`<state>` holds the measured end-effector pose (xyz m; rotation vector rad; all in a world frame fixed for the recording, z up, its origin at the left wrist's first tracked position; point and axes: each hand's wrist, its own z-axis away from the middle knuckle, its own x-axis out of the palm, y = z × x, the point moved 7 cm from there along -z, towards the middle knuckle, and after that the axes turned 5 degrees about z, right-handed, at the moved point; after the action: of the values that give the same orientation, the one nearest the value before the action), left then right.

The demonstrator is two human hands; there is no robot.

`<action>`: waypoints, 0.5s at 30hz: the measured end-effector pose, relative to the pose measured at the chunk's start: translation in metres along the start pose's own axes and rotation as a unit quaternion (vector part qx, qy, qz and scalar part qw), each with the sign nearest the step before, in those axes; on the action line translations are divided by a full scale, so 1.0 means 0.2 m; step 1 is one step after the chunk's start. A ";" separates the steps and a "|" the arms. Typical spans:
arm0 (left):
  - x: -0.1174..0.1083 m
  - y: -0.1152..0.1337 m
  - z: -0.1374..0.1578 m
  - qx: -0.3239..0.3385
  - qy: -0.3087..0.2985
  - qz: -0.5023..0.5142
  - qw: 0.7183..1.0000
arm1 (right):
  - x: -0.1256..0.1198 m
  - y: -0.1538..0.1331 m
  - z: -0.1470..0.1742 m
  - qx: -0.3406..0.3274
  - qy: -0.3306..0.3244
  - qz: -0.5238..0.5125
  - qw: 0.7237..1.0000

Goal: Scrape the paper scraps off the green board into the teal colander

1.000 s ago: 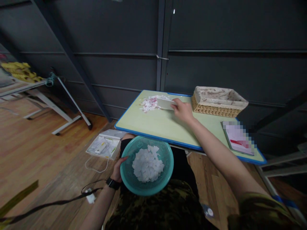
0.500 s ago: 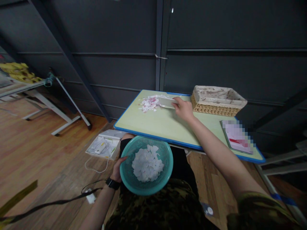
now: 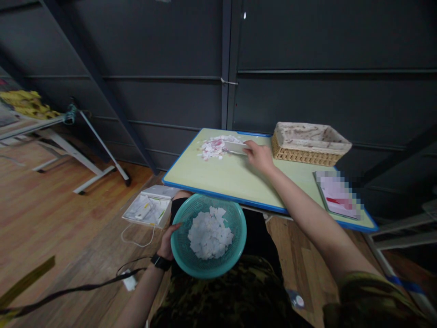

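My left hand (image 3: 168,240) grips the left rim of a teal plastic colander (image 3: 239,243) on my lap, thumb over the edge. A heap of white paper scraps (image 3: 210,234) lies in the colander. My right hand (image 3: 260,157) reaches over the yellow-green table and is closed on a pair of pale tongs (image 3: 235,147). The tips of the tongs are in a pile of white and pink paper scraps (image 3: 213,148) at the table's far left. Whether the tips pinch a scrap I cannot tell.
On the blue-edged table (image 3: 218,175), a cloth-lined wicker basket (image 3: 307,155) stands at the back right and a blurred tablet-like slab (image 3: 337,196) lies at the right. An open white box (image 3: 146,209) with a cable sits on the floor at left. A dark wall (image 3: 170,54) rises behind.
My right hand has shifted slightly left and down, and the two arms of the tongs look closer together. My left hand and the colander have stayed in place.
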<state>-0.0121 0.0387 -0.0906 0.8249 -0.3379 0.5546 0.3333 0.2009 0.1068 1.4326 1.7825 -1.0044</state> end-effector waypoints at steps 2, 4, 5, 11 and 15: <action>0.00 0.00 0.00 0.003 0.002 0.000 1.000 | 0.01 -0.01 0.00 -0.008 -0.011 -0.010 1.000; 0.00 0.00 0.00 0.004 0.003 -0.004 1.000 | 0.01 -0.01 0.00 -0.011 -0.012 -0.028 0.999; 0.00 0.01 0.00 0.004 0.003 -0.006 1.000 | 0.01 -0.01 0.00 -0.010 -0.009 -0.037 0.999; -0.01 0.01 -0.01 0.013 0.003 -0.007 1.000 | 0.00 -0.02 0.00 -0.006 -0.015 -0.040 0.999; 0.00 0.01 -0.01 0.020 -0.005 -0.012 1.000 | 0.00 -0.02 0.00 -0.004 -0.010 -0.058 0.998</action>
<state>-0.0137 0.0406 -0.0909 0.8702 -0.3267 0.5364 0.3296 0.2006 0.1074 1.3222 1.8703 -1.0653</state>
